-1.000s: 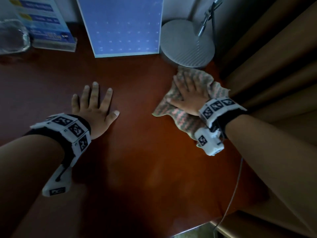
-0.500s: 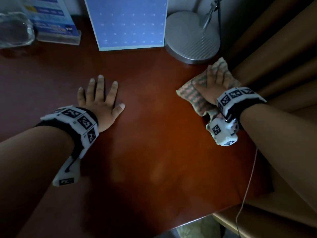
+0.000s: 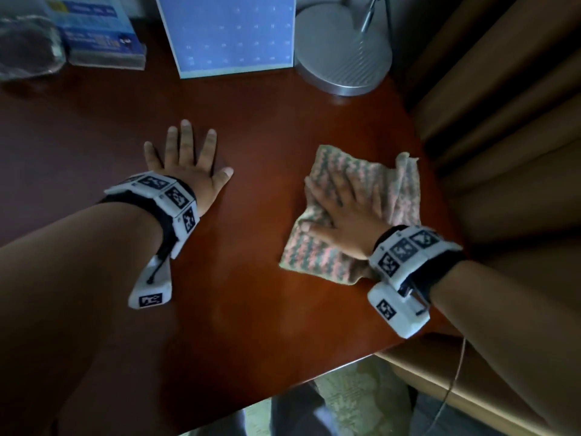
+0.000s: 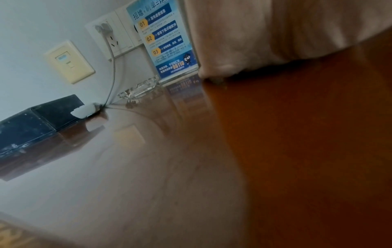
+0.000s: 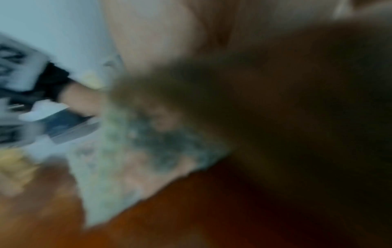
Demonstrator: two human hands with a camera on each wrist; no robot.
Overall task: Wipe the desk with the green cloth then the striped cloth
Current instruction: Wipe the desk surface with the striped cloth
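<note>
The striped cloth (image 3: 327,256), pink and green, lies crumpled on the reddish-brown desk (image 3: 257,309) near its right edge. My right hand (image 3: 342,206) presses flat on it with fingers spread and straight. The right wrist view is blurred; the striped cloth (image 5: 131,164) shows under my palm there. My left hand (image 3: 188,158) rests flat on bare desk to the left, fingers straight, holding nothing. In the left wrist view my left hand (image 4: 265,36) lies against the desk (image 4: 297,151). No green cloth is in view.
At the back stand a blue calendar card (image 3: 229,33), a round silver lamp base (image 3: 342,48), a blue leaflet stand (image 3: 97,29) and a glass ashtray (image 4: 137,90). A black box (image 4: 36,120) sits far left. Brown curtains (image 3: 503,121) hang just right of the desk.
My right hand has slid the striped cloth back from beside the lamp base toward me and a little left. My left hand has stayed flat in place.
</note>
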